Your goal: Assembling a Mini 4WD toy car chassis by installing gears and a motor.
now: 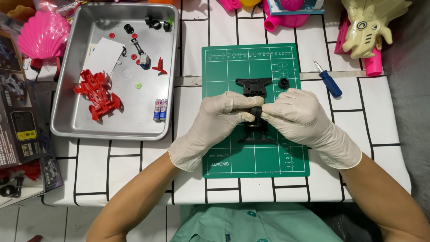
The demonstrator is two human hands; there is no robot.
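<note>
I log the cutting mat [228, 157] at the centre of the table [134, 166], directly before me. On the mat lies the chassis [254, 86], with my left hand [217, 121] and right hand [300, 117] meeting over its middle, fingertips pinching a small wheel [255, 111] between them. A second wheel [283, 83] sits on the mat just right of the chassis's far end. Right of the mat, on the table, lies a screwdriver [329, 81]. Left of the mat stands a tray [80, 125]; in it lie a body shell [96, 94] at left, two batteries [160, 109] near the right wall, a card [105, 56] behind the shell, and small parts [154, 22] at the far end.
</note>
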